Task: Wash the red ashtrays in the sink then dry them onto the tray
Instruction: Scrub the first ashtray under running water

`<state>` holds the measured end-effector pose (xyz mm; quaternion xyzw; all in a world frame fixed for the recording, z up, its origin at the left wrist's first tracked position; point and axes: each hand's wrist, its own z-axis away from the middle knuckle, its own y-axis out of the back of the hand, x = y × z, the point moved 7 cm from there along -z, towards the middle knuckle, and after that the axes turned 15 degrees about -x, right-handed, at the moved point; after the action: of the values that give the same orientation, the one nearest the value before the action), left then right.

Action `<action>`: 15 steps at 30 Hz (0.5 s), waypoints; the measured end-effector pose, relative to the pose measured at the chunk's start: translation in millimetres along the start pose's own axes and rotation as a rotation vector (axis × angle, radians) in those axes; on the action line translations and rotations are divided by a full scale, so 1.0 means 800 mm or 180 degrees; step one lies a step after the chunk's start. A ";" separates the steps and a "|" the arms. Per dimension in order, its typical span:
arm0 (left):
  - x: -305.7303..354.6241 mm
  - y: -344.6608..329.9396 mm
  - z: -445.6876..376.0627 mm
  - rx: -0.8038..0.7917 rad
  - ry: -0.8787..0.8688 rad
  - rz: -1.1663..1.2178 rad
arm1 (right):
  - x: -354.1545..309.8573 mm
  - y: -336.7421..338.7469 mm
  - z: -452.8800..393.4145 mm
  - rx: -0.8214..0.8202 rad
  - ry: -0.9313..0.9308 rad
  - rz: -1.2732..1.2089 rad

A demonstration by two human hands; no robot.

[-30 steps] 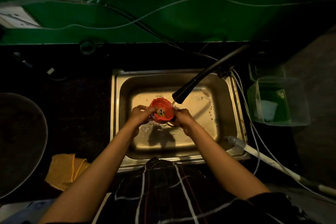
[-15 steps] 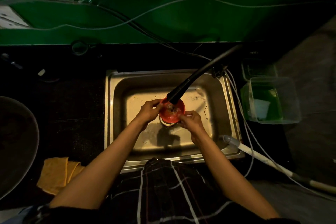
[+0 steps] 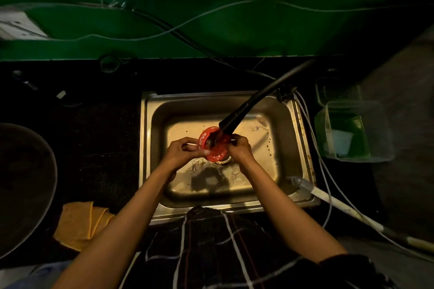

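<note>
Both hands held one ashtray (image 3: 214, 148) over the sink (image 3: 291, 124).
Left hand (image 3: 182, 153) and right hand (image 3: 239, 149) gripped its rim; the faucet (image 3: 253, 103) hid its far edge.

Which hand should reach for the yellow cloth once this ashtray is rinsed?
Left, probably. The yellow cloth lies on the counter left of the sink, on the left hand side. The right hand also grips the red ashtray and could keep it.

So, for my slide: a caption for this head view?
Both hands, left and right, hold a red ashtray under the faucet over the sink.
</note>
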<state>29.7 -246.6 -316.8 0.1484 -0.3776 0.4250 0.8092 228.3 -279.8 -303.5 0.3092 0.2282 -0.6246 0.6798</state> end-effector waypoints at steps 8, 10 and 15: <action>0.025 0.025 -0.020 0.0415 0.0087 -0.0313 | 0.029 -0.026 0.012 -0.0632 -0.0308 -0.0569; 0.026 0.022 -0.027 0.0406 0.0226 -0.0489 | 0.036 -0.019 0.022 -0.0595 -0.0373 -0.0690; 0.031 -0.022 -0.038 -0.0175 0.0314 -0.0601 | 0.048 0.019 0.027 -0.0156 -0.0351 -0.0622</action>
<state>67.6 -225.6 -317.3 0.1399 -0.3331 0.3432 0.8670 246.4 -321.8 -313.3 0.2339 0.2347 -0.6982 0.6346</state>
